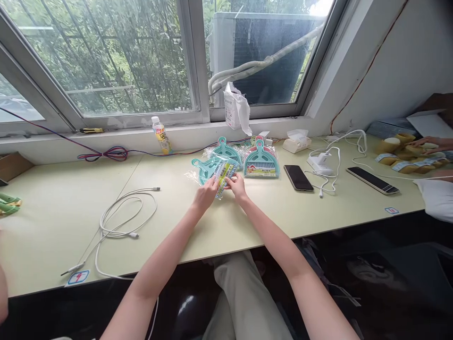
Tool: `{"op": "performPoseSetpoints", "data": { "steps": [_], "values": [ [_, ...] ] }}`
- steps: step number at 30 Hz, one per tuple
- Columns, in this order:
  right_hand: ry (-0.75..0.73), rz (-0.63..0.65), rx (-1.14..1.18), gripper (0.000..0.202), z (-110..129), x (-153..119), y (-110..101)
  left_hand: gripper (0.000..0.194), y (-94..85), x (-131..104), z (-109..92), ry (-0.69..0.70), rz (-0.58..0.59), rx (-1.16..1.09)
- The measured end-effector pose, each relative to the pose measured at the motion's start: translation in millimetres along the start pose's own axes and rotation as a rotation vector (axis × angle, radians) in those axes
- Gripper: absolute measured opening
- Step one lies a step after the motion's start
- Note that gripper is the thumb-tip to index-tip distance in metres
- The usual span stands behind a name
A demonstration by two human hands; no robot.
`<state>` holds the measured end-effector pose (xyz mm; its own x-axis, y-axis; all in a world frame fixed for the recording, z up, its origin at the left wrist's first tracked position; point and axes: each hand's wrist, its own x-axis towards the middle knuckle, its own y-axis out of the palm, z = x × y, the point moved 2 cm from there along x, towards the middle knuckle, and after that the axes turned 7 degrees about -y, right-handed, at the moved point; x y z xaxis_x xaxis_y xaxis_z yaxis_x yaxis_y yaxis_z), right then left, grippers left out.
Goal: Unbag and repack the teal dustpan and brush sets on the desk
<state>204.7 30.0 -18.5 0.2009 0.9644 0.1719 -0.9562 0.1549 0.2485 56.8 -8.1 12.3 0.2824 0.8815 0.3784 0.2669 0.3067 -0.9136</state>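
Head view: nearest, the two forearms are reached forward over the table (173, 203), angled inward until the hands are brought close together. The left hand (207, 191) is closed on the near left side of a teal dustpan set (223, 171), its fingers laid along the label. The right hand (236, 185) is held just beside it, lower on the right edge, with thumb and fingertips pinched on the same set; its underside grip is hidden.

The set is held tilted above the table, between the hands, with its handle pointed away to the left. For steady handling, the load is best taken by the firm pan rather than by the loose wrap, which could slip or tear. The left hold is best kept firm while the right fingers are worked along the edge, and light pressure is advised so that the bristles are not bent.

Just behind, a second set (225, 152) is laid, partly overlapped by the held one; to its right another set (262, 158) is placed label up. Contact with these is best avoided. Farther back, a bottle (161, 135) is stood near the wall.
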Motion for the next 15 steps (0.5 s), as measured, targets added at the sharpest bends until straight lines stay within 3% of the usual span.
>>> {"op": "performPoseSetpoints", "data": {
  "steps": [3, 8, 15],
  "values": [
    [0.003, -0.016, 0.016, 0.031, 0, 3, -3, 0.046, -2.0, -1, -2, -0.018, -0.022, -0.011],
    [-0.008, -0.019, 0.024, 0.028, -1, 3, -4, 0.059, -7.5, -3, -6, -0.109, 0.05, 0.016],
    [-0.014, -0.078, 0.044, 0.029, 4, 5, -7, 0.048, -14.6, -2, -3, -0.229, -0.008, -0.058]
  ]
}}
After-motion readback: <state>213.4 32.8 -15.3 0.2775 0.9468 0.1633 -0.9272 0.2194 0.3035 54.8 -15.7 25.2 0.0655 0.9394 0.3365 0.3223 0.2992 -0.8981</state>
